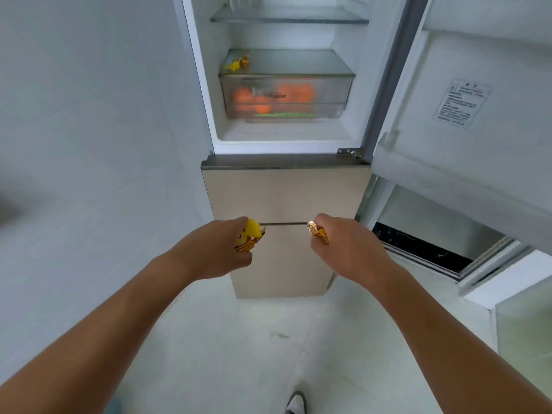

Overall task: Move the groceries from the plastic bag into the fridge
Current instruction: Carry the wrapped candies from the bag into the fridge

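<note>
Left hand (219, 249) fingers (239, 259) were curled tight around a yellow-and-gold wrapped snack (249, 234); the yellow end stuck out above the fist and gold foil showed below. Right hand (343, 246) fingers were likewise closed around a gold foil-wrapped snack (318, 233), with crinkled foil poking out on the thumb side. Exact product in either wrapper could not be told. Both hands were held out well apart, level with each other, in front of the beige lower doors (283, 198) of the fridge (203, 85), not touching them. Both forearms were bare and reached in from the bottom corners.

Above the hands, the upper fridge compartment stood open, its door (466, 100) swung to the right with a white label sticker (461, 103) on the inner liner. Inside, a clear crisper drawer (285, 97) held orange round fruit (264, 97) and something green along the bottom, blurred through the plastic. On the glass shelf (298, 62) over the drawer, at the left back corner, lay a small yellow-and-gold wrapped item (237, 63) like the ones in the hands. A higher glass shelf (289, 16) carried a clear container with a red top, cut off by the frame.

Pale floor (224, 339) below; a grey-and-white shoe (296, 403) showed at the bottom edge. White wall (89, 115) to the left. Plastic bag not in view.
</note>
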Demonstrator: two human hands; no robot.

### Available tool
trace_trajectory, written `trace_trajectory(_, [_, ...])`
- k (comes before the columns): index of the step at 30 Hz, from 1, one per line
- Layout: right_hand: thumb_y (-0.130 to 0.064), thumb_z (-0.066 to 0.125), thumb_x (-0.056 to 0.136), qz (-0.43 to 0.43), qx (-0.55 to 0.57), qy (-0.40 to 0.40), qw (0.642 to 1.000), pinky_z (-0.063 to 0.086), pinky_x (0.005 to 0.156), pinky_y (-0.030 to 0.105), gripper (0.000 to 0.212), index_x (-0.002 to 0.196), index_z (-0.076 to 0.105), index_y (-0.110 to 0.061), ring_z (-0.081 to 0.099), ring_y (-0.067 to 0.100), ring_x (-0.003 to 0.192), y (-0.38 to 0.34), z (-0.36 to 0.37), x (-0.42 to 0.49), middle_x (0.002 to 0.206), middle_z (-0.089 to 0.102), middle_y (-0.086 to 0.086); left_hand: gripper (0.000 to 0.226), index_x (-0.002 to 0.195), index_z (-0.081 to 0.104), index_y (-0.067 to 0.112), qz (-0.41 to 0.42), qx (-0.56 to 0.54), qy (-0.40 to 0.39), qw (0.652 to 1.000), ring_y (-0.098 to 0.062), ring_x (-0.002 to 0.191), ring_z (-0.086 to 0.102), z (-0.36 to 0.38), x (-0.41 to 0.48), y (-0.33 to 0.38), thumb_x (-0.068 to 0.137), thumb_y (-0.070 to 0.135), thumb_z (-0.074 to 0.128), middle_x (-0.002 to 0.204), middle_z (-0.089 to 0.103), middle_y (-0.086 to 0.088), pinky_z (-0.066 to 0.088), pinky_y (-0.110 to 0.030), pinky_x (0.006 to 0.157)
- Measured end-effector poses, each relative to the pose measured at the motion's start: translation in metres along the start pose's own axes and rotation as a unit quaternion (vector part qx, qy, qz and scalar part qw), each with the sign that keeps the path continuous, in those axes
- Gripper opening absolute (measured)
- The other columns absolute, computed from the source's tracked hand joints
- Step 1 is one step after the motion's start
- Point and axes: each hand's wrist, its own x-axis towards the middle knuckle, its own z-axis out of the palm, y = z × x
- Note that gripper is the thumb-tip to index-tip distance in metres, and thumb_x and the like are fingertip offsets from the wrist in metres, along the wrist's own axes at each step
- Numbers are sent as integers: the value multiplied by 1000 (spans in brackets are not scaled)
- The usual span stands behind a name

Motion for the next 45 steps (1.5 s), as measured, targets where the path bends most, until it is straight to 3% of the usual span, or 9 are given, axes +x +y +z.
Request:
trace_trajectory(5, [-34, 47, 97, -42, -18, 18, 999, 38, 54, 31, 13, 87, 44, -26, 55, 18, 68, 20, -28, 78, 74, 54, -7, 17, 94, 47, 29, 3, 6, 35, 999, -15, 68, 57, -37, 70, 8, 88, 34, 62, 79, 58, 7, 48, -31, 61])
trace_trajectory(9, [-35, 46, 97, -55, -24, 32, 998, 45, 58, 34, 13, 88, 46, -26, 56, 20, 71, 32, -45, 127, 78, 56, -6, 18, 82, 44, 29, 10, 15, 48, 999, -15, 64, 54, -66, 121, 10, 86, 34, 61, 73, 56, 7, 44, -30, 59])
trace_trajectory(15, [-36, 45, 100, -73, -48, 52, 995, 48, 61, 34, 13, 102, 51, -25, 57, 19, 76, 41, -69, 208, 83, 58, -5, 18, 96, 48, 29, 24, 22, 67, 997, -10, 69, 54, -112, 205, -2, 89, 35, 63, 81, 56, 9, 42, -27, 59])
trace_trajectory(21, [-35, 46, 101, -77, -76, 97, 989, 34, 52, 26, 16, 109, 53, -23, 54, 12, 68, 38, -82, 305, 79, 55, -7, 20, 104, 52, 22, 42, 7, 87, 995, -14, 73, 54, -150, 303, -29, 90, 31, 63, 84, 54, 6, 41, -29, 60])
trace_trajectory(26, [-32, 46, 99, -66, -50, 100, 992, 48, 63, 36, 28, 124, 52, -22, 58, 22, 80, 31, -95, 376, 93, 62, 0, 18, 100, 54, 23, 57, 5, 107, 993, -20, 81, 60, -174, 380, -50, 86, 31, 62, 85, 61, 4, 52, -35, 72])
trace_trajectory(31, [-33, 50, 98, -47, -33, 110, 992, 45, 60, 39, 19, 105, 46, -16, 57, 26, 76, 31, -100, 441, 88, 59, 4, 21, 90, 48, 27, 61, 52, 96, 992, -26, 84, 61, -190, 442, -65, 77, 42, 56, 80, 59, 2, 52, -40, 75])
trace_trajectory(35, [-24, 49, 96, -48, -31, 96, 994, 46, 65, 40, 14, 103, 45, -12, 56, 29, 79, 38, -102, 484, 94, 57, 9, 28, 99, 49, 26, 20, 67, 67, 995, -27, 99, 59, -201, 481, -70, 79, 43, 58, 94, 62, -1, 51, -44, 88])
trace_trajectory(38, [-21, 50, 95, -51, -44, 97, 993, 47, 69, 39, 16, 107, 49, -11, 56, 32, 85, 47, -99, 511, 100, 55, 12, 27, 92, 48, 27, 3, 68, 57, 996, -27, 104, 58, -208, 505, -72, 72, 45, 52, 90, 60, -1, 47, -46, 98])
trace_trajectory(45, [-22, 54, 97, -62, -80, 104, 989, 52, 80, 42, 23, 118, 57, -13, 54, 31, 98, 65, -96, 570, 107, 53, 11, 24, 101, 52, 21, -13, 94, 72, 993, -26, 87, 59, -213, 548, -73, 84, 36, 60, 100, 62, -5, 51, -38, 76])
